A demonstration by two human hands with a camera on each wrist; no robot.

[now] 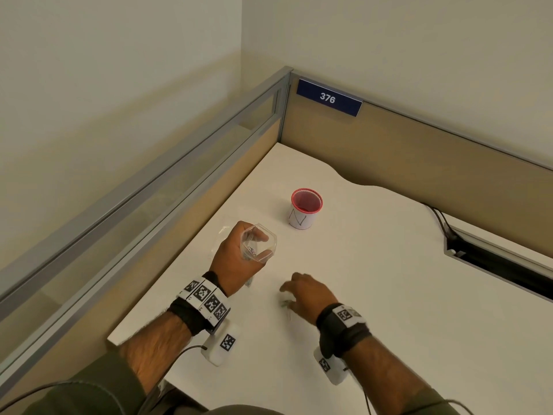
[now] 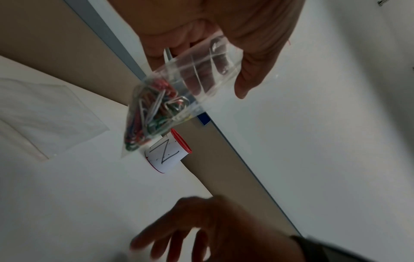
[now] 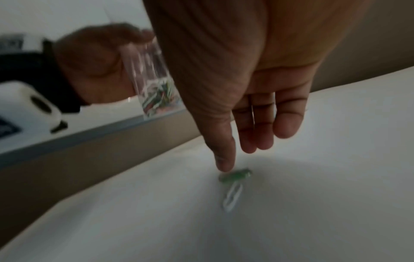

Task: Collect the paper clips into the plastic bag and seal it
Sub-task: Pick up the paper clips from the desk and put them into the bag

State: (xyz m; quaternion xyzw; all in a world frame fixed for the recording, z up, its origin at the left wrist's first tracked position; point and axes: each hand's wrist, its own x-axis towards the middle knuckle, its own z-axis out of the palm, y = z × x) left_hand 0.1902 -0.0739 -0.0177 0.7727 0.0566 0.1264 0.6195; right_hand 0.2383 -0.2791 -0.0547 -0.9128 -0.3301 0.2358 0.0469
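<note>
My left hand (image 1: 239, 256) holds a small clear plastic bag (image 2: 170, 99) off the white desk, its mouth held wide by my fingers. Several coloured paper clips (image 2: 152, 113) lie bunched in the bag's bottom. The bag (image 3: 154, 81) also shows in the right wrist view. My right hand (image 1: 305, 292) hovers low over the desk with fingers straight and pointing down. Its thumb tip touches a green paper clip (image 3: 235, 175). A white paper clip (image 3: 232, 198) lies just beside the green one. Both loose clips (image 1: 285, 304) sit under my right fingers.
A red mesh cup (image 1: 305, 208) with a white paper label stands further back on the desk. A second flat clear bag (image 2: 44, 113) lies on the desk to the left. Partition walls (image 1: 419, 151) close the desk's left and far sides. A cable slot (image 1: 502, 262) opens at right.
</note>
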